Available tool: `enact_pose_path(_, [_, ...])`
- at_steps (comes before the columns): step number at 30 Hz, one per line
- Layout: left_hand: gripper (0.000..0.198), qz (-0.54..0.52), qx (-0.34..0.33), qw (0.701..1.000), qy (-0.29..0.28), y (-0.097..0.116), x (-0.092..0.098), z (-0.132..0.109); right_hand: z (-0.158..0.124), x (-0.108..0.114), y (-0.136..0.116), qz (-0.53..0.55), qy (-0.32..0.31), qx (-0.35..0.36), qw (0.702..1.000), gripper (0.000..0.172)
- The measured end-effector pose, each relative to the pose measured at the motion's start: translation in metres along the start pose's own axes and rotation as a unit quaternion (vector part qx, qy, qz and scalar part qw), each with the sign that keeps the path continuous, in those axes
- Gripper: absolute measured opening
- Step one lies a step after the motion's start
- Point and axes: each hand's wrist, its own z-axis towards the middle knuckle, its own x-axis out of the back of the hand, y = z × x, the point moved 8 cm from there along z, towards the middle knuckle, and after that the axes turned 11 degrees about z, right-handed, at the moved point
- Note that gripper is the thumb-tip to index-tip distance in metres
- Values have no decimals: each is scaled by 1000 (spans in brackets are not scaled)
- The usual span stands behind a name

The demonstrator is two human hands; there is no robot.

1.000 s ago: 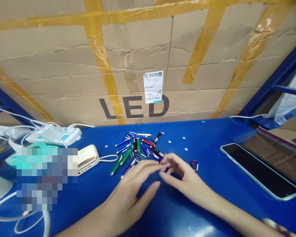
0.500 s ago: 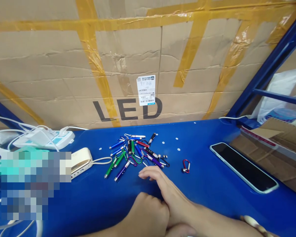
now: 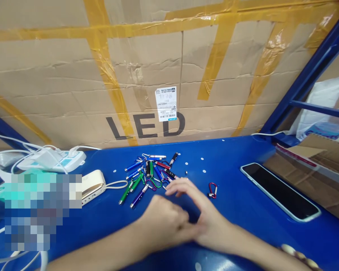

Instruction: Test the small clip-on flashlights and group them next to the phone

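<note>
A pile of small keychain flashlights point(image 3: 151, 171) in blue, green, red, black and silver lies on the blue table point(image 3: 237, 158). My right hand point(image 3: 199, 210) reaches toward the near right edge of that pile with its fingers spread and curved, fingertips almost on the nearest ones. My left hand point(image 3: 165, 224) rests just below the pile with its fingers curled under, knuckles up, touching my right thumb; what it holds, if anything, is hidden. A red carabiner clip point(image 3: 213, 190) lies alone to the right of my right hand.
A phone point(image 3: 279, 191) lies face up at the right. A cream power bank point(image 3: 93, 185) with a cord and a white power strip point(image 3: 52, 159) with cables sit at the left. A taped cardboard box point(image 3: 158, 75) marked LED walls off the back.
My hands drew back toward me from the pile half a second ago. Now the right hand has reached forward to the pile again and the left has moved up beside it.
</note>
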Motion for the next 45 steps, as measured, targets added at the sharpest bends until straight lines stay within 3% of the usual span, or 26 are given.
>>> enact_pose_path(2, [71,45,92,995,-2,-38,7,4,5,24,-7,-68,19,-22,997,35])
enact_pose_path(5, [47,70,160,984,-25,-74,14,12,5,49,6,-205,-90,-137,965,38])
enact_pose_path(7, [22,42,117,992,-14,-74,18,27,-1,76,19,-311,-91,-205,923,40])
enact_pose_path(10, [25,43,-20,998,-48,-56,6,56,-10,95,36,-380,-96,-267,881,28])
enact_pose_path(13, [31,25,-22,995,-93,-64,-16,86,-14,88,46,-366,-114,-283,879,13])
enact_pose_path(15, [24,3,-24,994,-109,-71,-29,102,-12,81,47,-359,-118,-278,883,8])
enact_pose_path(19, [18,-55,-36,991,-115,-80,-40,117,-9,74,49,-361,-120,-273,884,5])
enact_pose_path(23, [24,-118,-29,986,-110,-82,-34,112,-7,70,48,-369,-118,-238,890,6])
enact_pose_path(30, [22,-217,26,975,-45,-73,2,79,1,68,44,-390,-97,-208,892,10])
enact_pose_path(33, [22,-385,97,918,-7,-74,9,58,4,65,40,-384,-90,-176,902,10])
enact_pose_path(36, [19,-445,136,885,16,-77,9,42,5,61,42,-389,-104,-168,900,10])
enact_pose_path(40, [24,-521,200,830,-2,-83,-3,26,7,57,43,-393,-96,-148,902,16])
enact_pose_path(43, [26,-597,239,766,-8,-82,-13,19,9,53,30,-334,-43,-63,940,31])
enact_pose_path(45, [25,-635,259,728,-8,-78,-18,15,6,48,20,-282,-13,12,959,31])
